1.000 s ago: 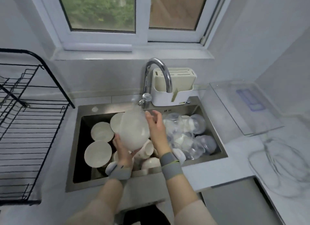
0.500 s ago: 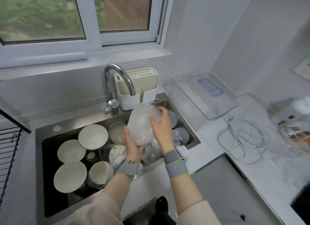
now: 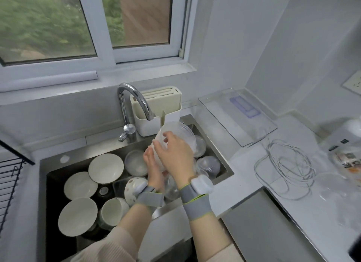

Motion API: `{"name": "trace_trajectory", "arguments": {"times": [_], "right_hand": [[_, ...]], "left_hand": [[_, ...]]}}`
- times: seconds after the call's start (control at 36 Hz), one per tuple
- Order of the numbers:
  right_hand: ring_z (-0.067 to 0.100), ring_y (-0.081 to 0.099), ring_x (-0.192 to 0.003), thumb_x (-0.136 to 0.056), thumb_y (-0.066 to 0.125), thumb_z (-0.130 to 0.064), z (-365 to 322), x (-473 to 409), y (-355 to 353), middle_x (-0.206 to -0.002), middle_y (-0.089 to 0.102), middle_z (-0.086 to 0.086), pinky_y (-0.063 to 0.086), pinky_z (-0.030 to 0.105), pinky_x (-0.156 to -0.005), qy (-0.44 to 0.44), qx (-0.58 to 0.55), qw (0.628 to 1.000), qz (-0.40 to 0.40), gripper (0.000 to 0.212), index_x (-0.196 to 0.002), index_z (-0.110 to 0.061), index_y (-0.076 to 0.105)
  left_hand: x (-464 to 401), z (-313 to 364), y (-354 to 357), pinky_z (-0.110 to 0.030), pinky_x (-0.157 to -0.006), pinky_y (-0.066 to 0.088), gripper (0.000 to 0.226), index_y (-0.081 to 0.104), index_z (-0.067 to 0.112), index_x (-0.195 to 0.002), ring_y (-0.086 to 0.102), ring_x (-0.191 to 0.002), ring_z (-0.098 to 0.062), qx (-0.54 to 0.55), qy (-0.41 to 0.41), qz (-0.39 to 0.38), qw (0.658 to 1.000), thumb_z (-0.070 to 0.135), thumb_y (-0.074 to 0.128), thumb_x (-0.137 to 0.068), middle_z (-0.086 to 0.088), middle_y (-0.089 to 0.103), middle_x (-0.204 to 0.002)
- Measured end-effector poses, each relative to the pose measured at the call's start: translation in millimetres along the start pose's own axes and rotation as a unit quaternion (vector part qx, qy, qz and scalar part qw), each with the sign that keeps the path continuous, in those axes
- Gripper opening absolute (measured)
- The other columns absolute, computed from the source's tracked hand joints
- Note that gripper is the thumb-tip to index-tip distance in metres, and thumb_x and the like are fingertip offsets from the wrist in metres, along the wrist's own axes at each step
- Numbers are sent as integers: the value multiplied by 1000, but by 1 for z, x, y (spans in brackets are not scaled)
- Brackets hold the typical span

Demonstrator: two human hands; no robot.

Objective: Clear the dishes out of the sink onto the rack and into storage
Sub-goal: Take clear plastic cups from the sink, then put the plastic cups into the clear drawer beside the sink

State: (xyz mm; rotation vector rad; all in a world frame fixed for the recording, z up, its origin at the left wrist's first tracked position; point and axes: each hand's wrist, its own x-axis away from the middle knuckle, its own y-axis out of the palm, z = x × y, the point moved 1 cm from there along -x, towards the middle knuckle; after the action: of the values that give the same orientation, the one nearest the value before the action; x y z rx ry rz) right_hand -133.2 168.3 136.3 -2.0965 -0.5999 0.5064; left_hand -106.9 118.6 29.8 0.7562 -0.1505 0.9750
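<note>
Both hands hold a clear, ribbed plastic bowl (image 3: 182, 133) above the right half of the steel sink (image 3: 44, 167). My right hand (image 3: 175, 154) is curled over the bowl's near side. My left hand (image 3: 153, 169) supports it from below on the left. In the sink lie several white bowls (image 3: 106, 168), a speckled bowl (image 3: 132, 189) and a white cup (image 3: 114, 211) on the left. Clear glass and plastic bowls (image 3: 210, 164) are piled on the right. A corner of the black wire rack (image 3: 9, 179) shows at the far left edge.
A chrome tap (image 3: 132, 101) arches over the sink's back edge, with a cream knife block (image 3: 158, 105) behind it. On the counter to the right lie a clear lid (image 3: 234, 115), a coil of white cable (image 3: 285, 168), a bag (image 3: 347, 154) and a clear container (image 3: 330, 191).
The view has swung right, so the rack has slid almost out of frame. Both hands have carried the clear bowl rightwards over the sink, and my right hand now covers its near side.
</note>
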Motion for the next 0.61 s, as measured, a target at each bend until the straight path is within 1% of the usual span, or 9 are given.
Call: {"name": "trace_trajectory", "arguments": {"times": [0.06, 0.11, 0.17, 0.25, 0.39, 0.44, 0.53, 0.56, 0.61], "right_hand": [[28, 58, -106, -97, 42, -45, 3, -6, 2, -113, 65, 7, 45, 40, -88, -8, -11, 1000, -1, 39, -119, -15, 53], [31, 58, -103, -98, 40, -40, 9, -12, 0, -109, 66, 10, 43, 39, -84, -8, -22, 1000, 2, 35, -114, -13, 53], [32, 58, -99, -99, 40, -38, 19, -21, -2, -105, 66, 11, 41, 38, -79, -12, -29, 999, 9, 32, -110, -11, 53], [34, 59, -92, -99, 40, -36, 31, -34, -11, -95, 66, 13, 38, 38, -70, -4, -42, 999, 28, 30, -103, -10, 53], [23, 41, -63, -99, 41, -36, 65, -62, -36, -71, 50, 3, 27, 32, -61, 23, -78, 995, 64, 24, -83, -17, 43], [25, 37, -66, -98, 43, -35, 81, -77, -49, -70, 47, 2, 26, 33, -61, 42, -95, 991, 79, 23, -83, -18, 43], [30, 45, -73, -97, 46, -34, 112, -105, -73, -72, 49, 4, 34, 37, -65, 62, -152, 980, 110, 23, -82, -16, 43], [30, 47, -73, -96, 47, -32, 123, -114, -80, -71, 51, 5, 36, 38, -66, 72, -176, 975, 116, 24, -80, -15, 43], [19, 46, -65, -95, 50, -29, 142, -130, -93, -66, 50, 1, 32, 35, -62, 95, -229, 960, 133, 27, -73, -16, 40]], "left_hand": [[-4, 0, 2, -7, -58, 49, 37, 45, 22, -131, 61, -81, 13, -49, 56, 20, 997, 44, 38, -102, 5, 55, -118], [-3, 1, 6, -14, -56, 51, 38, 45, 19, -132, 64, -85, 4, -44, 62, 31, 997, 42, 40, -102, 3, 58, -113], [-2, 2, 15, -24, -60, 54, 41, 43, 25, -135, 62, -103, -12, -34, 47, 38, 998, 46, 40, -100, -1, 56, -122], [-8, 0, 29, -20, -58, 54, 40, 36, 30, -143, 54, -114, -17, -53, 71, 40, 995, 38, 35, -103, 1, 48, -134], [-13, -7, 69, -49, -99, 45, 49, 19, 30, -150, 37, -135, -24, -101, 83, 37, 991, 27, 35, -104, 0, 28, -155], [-17, -10, 92, -50, -99, 45, 49, 20, 22, -150, 37, -134, -31, -109, 94, 43, 989, 17, 34, -104, -8, 28, -153], [-24, -12, 134, -26, -83, 51, 52, 19, 20, -152, 41, -127, -19, -125, 123, 31, 984, 13, 36, -103, -3, 26, -155], [-27, -12, 148, -29, -88, 51, 53, 19, 21, -152, 41, -128, -16, -124, 134, 20, 983, 12, 38, -103, 0, 25, -156], [-31, -9, 173, -46, -108, 40, 54, 21, 23, -151, 37, -136, -18, -132, 159, -5, 978, 11, 40, -101, 2, 27, -155]]}}
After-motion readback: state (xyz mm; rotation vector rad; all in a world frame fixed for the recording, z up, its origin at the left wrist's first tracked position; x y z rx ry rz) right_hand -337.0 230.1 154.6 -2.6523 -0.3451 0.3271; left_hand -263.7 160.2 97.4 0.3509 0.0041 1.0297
